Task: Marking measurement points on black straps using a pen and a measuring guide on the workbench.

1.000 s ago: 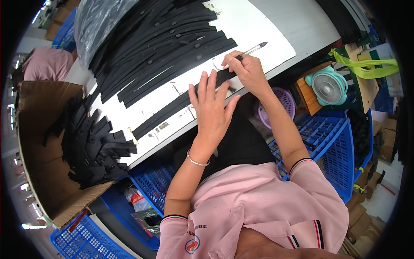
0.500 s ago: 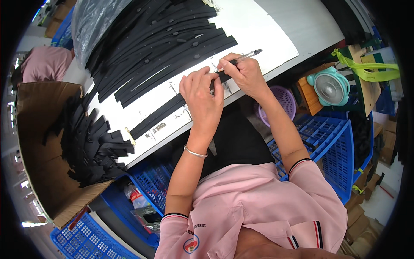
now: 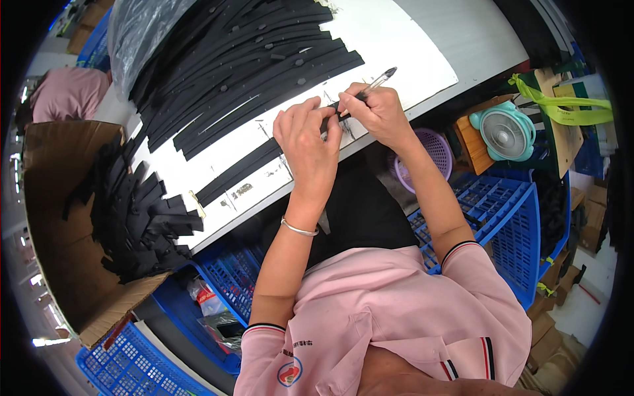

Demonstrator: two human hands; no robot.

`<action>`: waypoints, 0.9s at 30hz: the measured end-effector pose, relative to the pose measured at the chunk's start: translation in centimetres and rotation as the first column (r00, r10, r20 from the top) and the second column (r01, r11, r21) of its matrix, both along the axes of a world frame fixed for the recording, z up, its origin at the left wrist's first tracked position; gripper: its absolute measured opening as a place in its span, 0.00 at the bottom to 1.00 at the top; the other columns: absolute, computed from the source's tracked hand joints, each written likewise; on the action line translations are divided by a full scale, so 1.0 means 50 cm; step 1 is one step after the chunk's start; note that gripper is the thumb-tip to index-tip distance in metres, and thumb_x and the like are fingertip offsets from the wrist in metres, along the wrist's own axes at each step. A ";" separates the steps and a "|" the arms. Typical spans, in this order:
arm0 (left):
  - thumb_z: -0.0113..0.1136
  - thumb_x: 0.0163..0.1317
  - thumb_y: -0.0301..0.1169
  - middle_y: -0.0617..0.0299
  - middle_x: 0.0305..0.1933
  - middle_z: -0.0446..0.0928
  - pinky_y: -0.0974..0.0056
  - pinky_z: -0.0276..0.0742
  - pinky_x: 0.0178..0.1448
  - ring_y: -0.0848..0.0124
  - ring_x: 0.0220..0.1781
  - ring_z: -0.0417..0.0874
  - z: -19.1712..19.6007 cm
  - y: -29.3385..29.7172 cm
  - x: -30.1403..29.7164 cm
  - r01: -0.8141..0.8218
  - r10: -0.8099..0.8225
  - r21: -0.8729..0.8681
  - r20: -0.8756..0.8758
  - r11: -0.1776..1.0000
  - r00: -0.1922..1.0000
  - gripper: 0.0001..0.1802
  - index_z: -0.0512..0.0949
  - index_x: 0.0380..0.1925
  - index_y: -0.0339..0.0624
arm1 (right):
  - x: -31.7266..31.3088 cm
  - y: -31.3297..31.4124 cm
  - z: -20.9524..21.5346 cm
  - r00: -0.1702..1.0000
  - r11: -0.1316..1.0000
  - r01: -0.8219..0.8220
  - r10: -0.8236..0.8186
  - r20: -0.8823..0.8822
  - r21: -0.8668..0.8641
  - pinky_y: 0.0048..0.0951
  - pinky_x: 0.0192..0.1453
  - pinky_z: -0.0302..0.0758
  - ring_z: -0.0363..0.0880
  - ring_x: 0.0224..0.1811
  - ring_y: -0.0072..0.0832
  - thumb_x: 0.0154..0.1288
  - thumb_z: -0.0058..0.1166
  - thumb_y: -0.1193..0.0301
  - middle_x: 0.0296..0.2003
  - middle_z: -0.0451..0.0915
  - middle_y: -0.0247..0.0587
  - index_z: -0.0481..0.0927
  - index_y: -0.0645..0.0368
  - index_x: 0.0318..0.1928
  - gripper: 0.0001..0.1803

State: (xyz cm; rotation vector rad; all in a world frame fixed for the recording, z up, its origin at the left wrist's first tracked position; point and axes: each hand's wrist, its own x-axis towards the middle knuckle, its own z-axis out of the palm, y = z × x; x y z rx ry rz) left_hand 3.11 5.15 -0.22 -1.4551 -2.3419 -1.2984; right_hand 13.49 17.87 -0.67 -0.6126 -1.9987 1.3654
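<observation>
**A:** What is nearest the camera?

**B:** The person's own chest in a pink shirt, with both forearms reaching up to the near edge of a white table (image 3: 422, 39). Under that edge are blue plastic crates (image 3: 502, 218), and a small purple basket (image 3: 432, 155) sits just beside the right forearm.

**A:** And the hands?

**B:** The left hand (image 3: 309, 142) is curled, its fingers closed on a long black strip (image 3: 244, 168) lying along the near edge of the table. Half a second ago, and a second ago too, that hand lay flatter, fingers spread over the strip; now its grip has tightened and pinches the strip's end. The right hand (image 3: 376, 112) holds a pen (image 3: 378, 80) in a closed grip, tip down at the same end of the strip, touching the left fingers. The pen has stayed at that spot throughout.

**A:** What does the change suggest?

**B:** As I judge it, the strip's end is being steadied or lifted for marking rather than merely pressed flat.

**A:** Further off?

**B:** A broad fan of black strips (image 3: 244, 72) covers the far left part of the table, partly under clear plastic sheet (image 3: 142, 33). Off the table's left edge, a cardboard box (image 3: 59, 231) holds more black pieces. Off the right edge stands a small teal fan (image 3: 507, 132).
</observation>
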 end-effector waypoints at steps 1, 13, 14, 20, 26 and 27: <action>0.71 0.58 0.27 0.59 0.50 0.86 0.54 0.66 0.68 0.59 0.57 0.80 -0.001 0.001 0.000 0.005 -0.005 0.002 0.004 1.000 1.000 0.05 0.87 0.35 0.40 | 0.001 0.004 -0.004 0.999 0.999 -0.026 0.026 0.023 0.039 0.24 0.34 0.76 0.83 0.30 0.22 0.73 0.59 0.73 0.29 0.87 0.40 0.83 0.70 0.30 0.13; 0.70 0.62 0.30 0.53 0.61 0.81 0.42 0.57 0.77 0.53 0.67 0.75 0.005 -0.032 -0.004 -0.008 0.008 0.000 -0.105 1.000 0.994 0.13 0.86 0.46 0.41 | 0.005 -0.007 0.003 0.997 0.983 -0.068 0.063 -0.034 -0.168 0.25 0.39 0.80 0.84 0.33 0.22 0.74 0.56 0.73 0.29 0.86 0.39 0.84 0.67 0.34 0.11; 0.70 0.63 0.31 0.52 0.64 0.79 0.39 0.53 0.79 0.52 0.70 0.73 0.018 -0.047 0.005 -0.019 0.016 -0.025 -0.117 1.000 0.993 0.14 0.86 0.49 0.41 | 0.019 0.000 0.004 0.998 0.987 -0.054 0.050 -0.033 -0.149 0.25 0.41 0.82 0.84 0.34 0.22 0.75 0.54 0.74 0.30 0.85 0.40 0.83 0.68 0.34 0.11; 0.66 0.68 0.31 0.51 0.69 0.76 0.36 0.50 0.79 0.53 0.73 0.70 0.012 -0.152 -0.027 -0.018 0.012 -0.189 -0.037 0.982 0.999 0.17 0.85 0.56 0.41 | 0.027 -0.002 -0.009 0.991 1.000 0.003 -0.006 -0.131 -0.017 0.19 0.34 0.75 0.79 0.30 0.18 0.77 0.54 0.72 0.30 0.85 0.37 0.85 0.66 0.33 0.14; 0.61 0.72 0.35 0.45 0.68 0.75 0.31 0.50 0.80 0.49 0.75 0.68 0.002 -0.091 -0.132 0.079 -0.091 -0.153 -0.074 0.985 0.993 0.19 0.82 0.58 0.37 | 0.010 -0.009 -0.014 0.983 0.989 0.130 -0.137 -0.119 -0.070 0.16 0.33 0.72 0.74 0.27 0.13 0.77 0.55 0.70 0.31 0.86 0.36 0.87 0.64 0.35 0.14; 0.61 0.72 0.35 0.45 0.68 0.74 0.32 0.50 0.80 0.47 0.76 0.68 0.000 -0.094 -0.140 0.096 -0.100 -0.124 -0.029 0.988 0.995 0.19 0.82 0.58 0.37 | 0.009 -0.009 -0.016 0.984 0.988 0.133 -0.140 -0.108 -0.073 0.16 0.32 0.72 0.73 0.27 0.13 0.78 0.55 0.70 0.31 0.86 0.36 0.87 0.64 0.35 0.14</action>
